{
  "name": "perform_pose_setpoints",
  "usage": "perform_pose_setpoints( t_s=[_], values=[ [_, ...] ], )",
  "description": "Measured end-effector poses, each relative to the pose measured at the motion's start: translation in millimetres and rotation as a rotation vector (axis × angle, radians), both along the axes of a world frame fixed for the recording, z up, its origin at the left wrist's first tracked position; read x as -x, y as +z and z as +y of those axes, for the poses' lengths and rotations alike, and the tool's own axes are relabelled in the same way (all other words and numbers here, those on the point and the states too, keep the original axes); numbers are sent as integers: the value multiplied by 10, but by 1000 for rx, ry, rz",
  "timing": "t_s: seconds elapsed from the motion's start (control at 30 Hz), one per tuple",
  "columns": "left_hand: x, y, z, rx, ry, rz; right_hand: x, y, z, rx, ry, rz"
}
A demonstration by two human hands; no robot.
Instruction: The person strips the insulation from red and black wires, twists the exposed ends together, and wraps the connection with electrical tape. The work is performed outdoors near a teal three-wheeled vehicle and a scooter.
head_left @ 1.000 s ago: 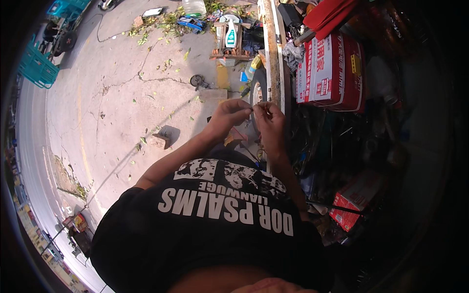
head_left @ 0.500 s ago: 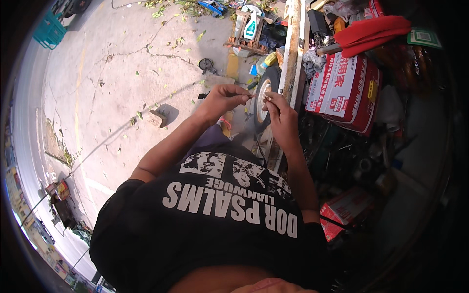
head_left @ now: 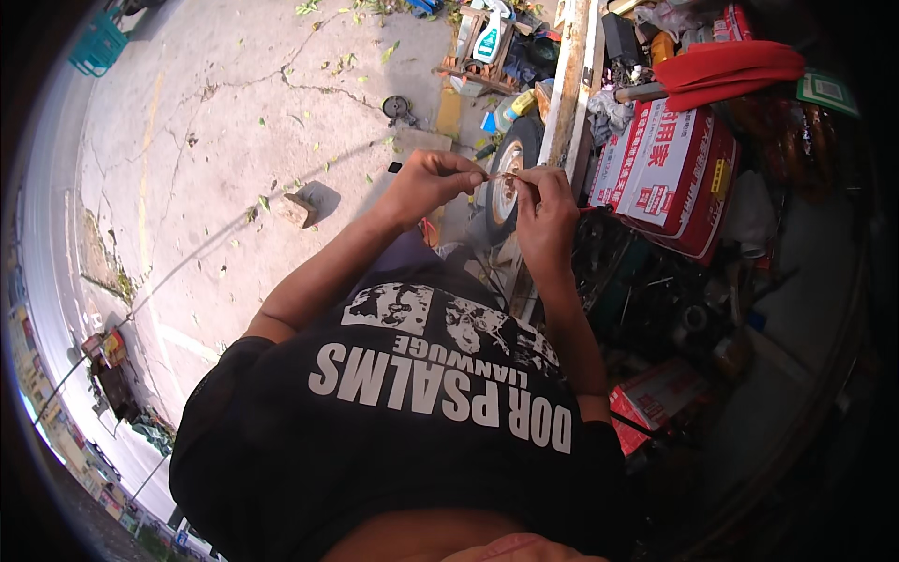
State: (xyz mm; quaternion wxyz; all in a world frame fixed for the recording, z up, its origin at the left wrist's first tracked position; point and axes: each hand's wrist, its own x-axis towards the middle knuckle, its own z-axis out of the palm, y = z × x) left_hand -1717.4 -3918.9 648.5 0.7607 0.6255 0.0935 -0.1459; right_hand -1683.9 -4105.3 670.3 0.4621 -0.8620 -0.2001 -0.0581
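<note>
Out in front of my body, both hands are raised with their fingertips nearly meeting. My left hand (head_left: 433, 190) is closed in a pinch, thumb against forefinger. Facing it, my right hand (head_left: 548, 208) is closed too, its thumb and fingers pressed together. A thin, small reddish-brown piece (head_left: 499, 176) stretches between the two pinches; it is too small to name. Below and behind the hands stands a small wheel (head_left: 507, 195) with a black tyre and a pale rim, partly hidden by my right hand.
On the right, a red and white carton (head_left: 667, 178) sits among clutter, with a red cloth (head_left: 730, 73) beyond it. A rusty white metal rail (head_left: 569, 89) runs past the wheel. Further off are a spray bottle (head_left: 488, 44) and, on the concrete, a stone block (head_left: 298, 211).
My right hand has turned so that its fingers point more toward the left hand. The left hand stays pinched and has risen slightly. The whole view has shifted a little.
</note>
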Motion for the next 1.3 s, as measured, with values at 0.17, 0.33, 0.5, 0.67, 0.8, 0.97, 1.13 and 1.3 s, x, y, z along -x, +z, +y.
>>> perform_pose_setpoints(
  t_s=[0.17, 0.33, 0.5, 0.67, 0.8, 0.97, 1.13, 1.3],
  values=[
    [-23, -4, -16, 27, 1, 90, -1, -24, -16, 32, -7, -47],
    [-44, -8, -24, 19, 0, 85, 1, -12, -23, 20, 4, -20],
    [-64, -12, -25, 0, -13, 103, 1, 6, -39, -8, 13, 4],
    [-88, -28, -27, -24, -36, 110, -8, -14, -56, -7, 31, 38],
    [-112, -39, -28, -27, -43, 118, -13, -19, -47, -32, 26, 56],
    [-139, 6, -19, -19, -45, 124, -23, -23, -39, -84, 0, 73],
    [-161, -7, -1, 4, -24, 133, -35, -4, -51, -102, -31, 42],
    [-173, -26, 29, 27, -38, 176, -57, 2, -66, -73, -6, -38]
  ],
)
